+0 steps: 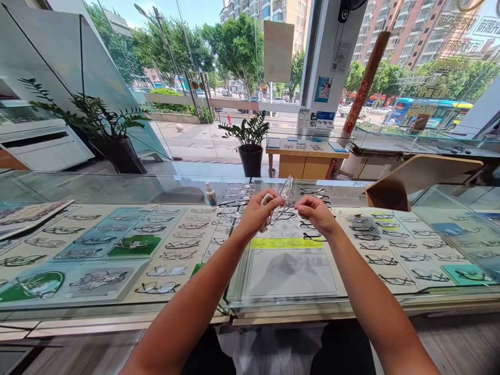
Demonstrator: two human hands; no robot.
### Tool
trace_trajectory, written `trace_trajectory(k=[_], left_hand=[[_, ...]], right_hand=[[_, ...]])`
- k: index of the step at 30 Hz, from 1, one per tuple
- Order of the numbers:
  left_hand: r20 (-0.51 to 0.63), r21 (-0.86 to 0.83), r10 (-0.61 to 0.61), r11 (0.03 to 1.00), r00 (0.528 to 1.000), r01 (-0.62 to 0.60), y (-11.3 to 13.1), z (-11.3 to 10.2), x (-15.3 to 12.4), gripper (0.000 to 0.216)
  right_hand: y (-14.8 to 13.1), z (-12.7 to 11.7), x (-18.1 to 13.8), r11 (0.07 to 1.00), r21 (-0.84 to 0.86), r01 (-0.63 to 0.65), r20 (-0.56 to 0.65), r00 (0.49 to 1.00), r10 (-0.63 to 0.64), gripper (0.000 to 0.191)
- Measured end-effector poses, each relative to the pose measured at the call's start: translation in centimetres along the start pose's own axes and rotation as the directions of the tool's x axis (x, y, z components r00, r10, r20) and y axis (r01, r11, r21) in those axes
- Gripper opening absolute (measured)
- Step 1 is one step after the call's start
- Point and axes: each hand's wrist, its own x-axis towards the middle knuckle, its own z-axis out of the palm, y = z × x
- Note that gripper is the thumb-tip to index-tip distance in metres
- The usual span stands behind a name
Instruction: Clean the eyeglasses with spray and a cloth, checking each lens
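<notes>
Both my hands are raised over a glass display counter (117,299) filled with eyeglass frames. My left hand (260,211) pinches a pair of clear-rimmed glasses (285,198) together with what looks like a small pale cloth. My right hand (318,213) grips the same glasses from the right side. The glasses stand tilted on edge between the two hands, above a yellow-green strip (285,243) inside the case.
A small white bottle (211,194) stands on the counter left of my hands. Several rows of glasses (156,234) lie under the glass. A brown angled stand (414,182) sits at the right. Potted plants (250,140) and a wooden table (307,159) stand behind.
</notes>
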Motion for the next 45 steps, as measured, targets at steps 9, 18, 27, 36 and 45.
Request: trace_trajectory(k=[9,18,27,36,45], left_hand=[[0.02,0.136,0.133,0.982,0.991,-0.134,-0.4,0.9,-0.5,0.031],[0.02,0.238,0.197,0.951,0.98,-0.196,-0.5,1.4,-0.9,0.026],[0.127,0.386,0.294,0.865,0.947,-0.321,-0.5,1.2,-0.8,0.022],[0.159,0.293,0.073,0.949,0.985,-0.117,-1.0,0.7,-0.1,0.035],[0.176,0.054,-0.144,0.989,0.974,0.136,-1.1,0.6,0.0,0.038]], right_hand=[[-0.2,0.4,0.0,0.984,-0.154,0.094,-0.094,0.99,-0.109,0.033],[-0.6,0.9,-0.2,0.969,-0.223,0.107,-0.128,0.982,-0.138,0.035],[-0.5,1.1,-0.3,0.953,-0.282,0.108,-0.16,0.974,-0.158,0.026],[-0.3,0.6,-0.1,0.967,-0.236,0.099,-0.158,0.978,-0.138,0.023],[-0.4,0.5,0.0,0.983,-0.169,0.077,-0.136,0.986,-0.101,0.024]])
